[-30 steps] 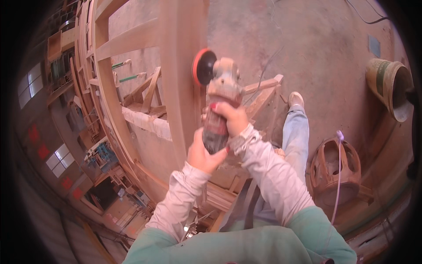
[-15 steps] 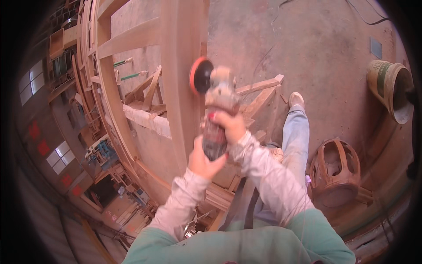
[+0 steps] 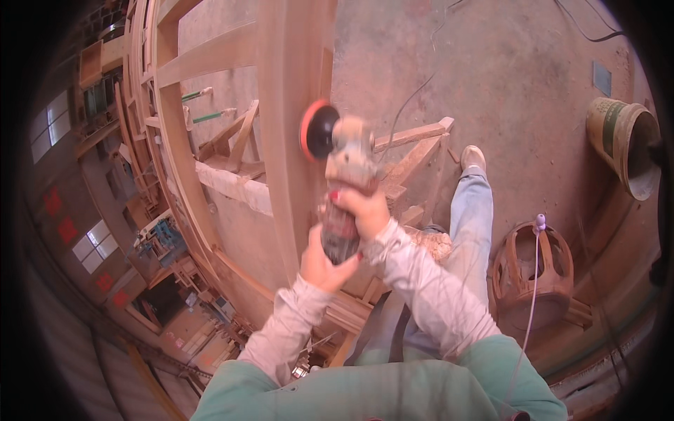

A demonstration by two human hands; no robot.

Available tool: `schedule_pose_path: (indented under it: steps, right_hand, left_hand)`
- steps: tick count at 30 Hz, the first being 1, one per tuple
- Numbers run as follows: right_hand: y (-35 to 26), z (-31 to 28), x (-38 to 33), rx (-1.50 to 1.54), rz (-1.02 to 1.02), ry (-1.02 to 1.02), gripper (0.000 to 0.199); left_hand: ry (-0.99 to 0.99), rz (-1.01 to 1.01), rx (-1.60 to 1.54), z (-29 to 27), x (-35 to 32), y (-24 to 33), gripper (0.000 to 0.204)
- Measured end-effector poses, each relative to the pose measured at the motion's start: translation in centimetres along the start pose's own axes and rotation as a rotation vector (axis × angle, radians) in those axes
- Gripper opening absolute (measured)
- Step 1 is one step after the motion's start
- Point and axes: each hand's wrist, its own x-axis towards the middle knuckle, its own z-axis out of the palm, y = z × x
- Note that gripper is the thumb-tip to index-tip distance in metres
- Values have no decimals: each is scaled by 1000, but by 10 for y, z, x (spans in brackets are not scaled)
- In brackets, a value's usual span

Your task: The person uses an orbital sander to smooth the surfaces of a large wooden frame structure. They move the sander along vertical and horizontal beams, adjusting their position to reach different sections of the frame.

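the person holds a sander [image 3: 351, 168] with two hands, in front of the body and just right of a long wooden beam [image 3: 284, 126]. the right hand [image 3: 368, 212] is curled around the middle of the tool, nearer to its head, and one red nail can be seen there. the left hand [image 3: 324, 266] is wrapped at the rear end, with the thumb lying toward the right hand; its other fingers are mostly hidden behind the tool. the round disc [image 3: 320, 132], black with an orange rim, stands on edge and faces the right side of the beam; it seems to touch the wood, but how firmly i cannot tell. the beam belongs to a large frame, and a rail [image 3: 210, 55] runs from it to the left. through the frame two green rods [image 3: 210, 116] are visible. to the right of the sander, a wooden trestle [image 3: 418, 154] stands near the person's shoe [image 3: 473, 157]. farther right there are a drum-shaped stool [image 3: 554, 284], a pale earbud [image 3: 540, 220] hanging on its wire, and a tilted bucket [image 3: 605, 137] with a green band.
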Motion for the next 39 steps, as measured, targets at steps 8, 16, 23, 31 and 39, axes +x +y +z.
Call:
schedule_pose_path:
  steps: [8,16,23,31,39]
  right_hand:
    - [-7,-5,17,-1,15,33,34]
    - [48,-21,-30,-15,28,40,43]
    - [30,-17,-12,-33,33,11,41]
    - [20,-17,1,7,56,21,41]
    - [44,-30,-40,-55,120,72,37]
  left_hand:
    - [-14,-61,100,-3,18,23,67]
    - [-32,-91,79,-2,-45,-6,63]
    - [-21,-120,91,-3,-22,5,69]
    - [1,-99,105,-3,-7,16,68]
    - [-46,-159,131,5,-52,-1,70]
